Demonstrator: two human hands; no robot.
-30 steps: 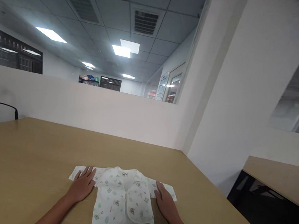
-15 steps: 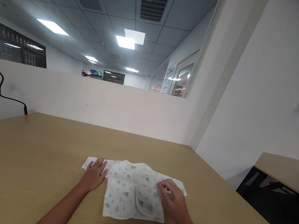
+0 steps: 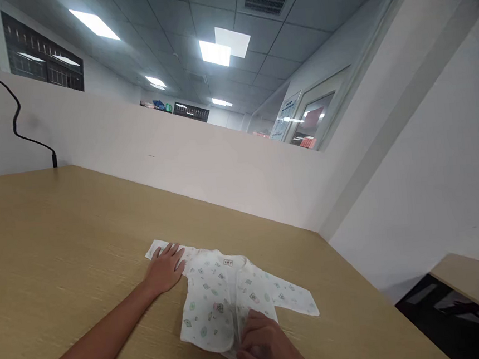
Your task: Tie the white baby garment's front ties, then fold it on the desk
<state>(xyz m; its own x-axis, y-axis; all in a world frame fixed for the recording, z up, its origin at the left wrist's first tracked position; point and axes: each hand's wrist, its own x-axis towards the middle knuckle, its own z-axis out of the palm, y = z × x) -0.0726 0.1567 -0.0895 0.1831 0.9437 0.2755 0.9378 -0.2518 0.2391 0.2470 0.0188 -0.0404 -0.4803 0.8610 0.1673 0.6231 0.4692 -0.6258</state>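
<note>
A small white baby shirt printed with little green and pink figures lies spread on the table, its neck label toward the far side and its front split down the middle. On the sleeve at the left rests my left hand, flat with the fingers spread. My right hand is at the lower front panel on the right side, fingers curled together on the cloth near the front opening. That hand covers the panel's lower corner. The right sleeve stretches out across the wood, untouched.
The wooden table runs back to a low white partition. A black gooseneck holder stands at the far left. A wall rises on the right, with another wooden surface at the lower right.
My right hand has moved from the shirt's right side, beside the sleeve, nearer to me and toward the lower front opening. My left hand stays on the left sleeve. The view has shifted slightly.
</note>
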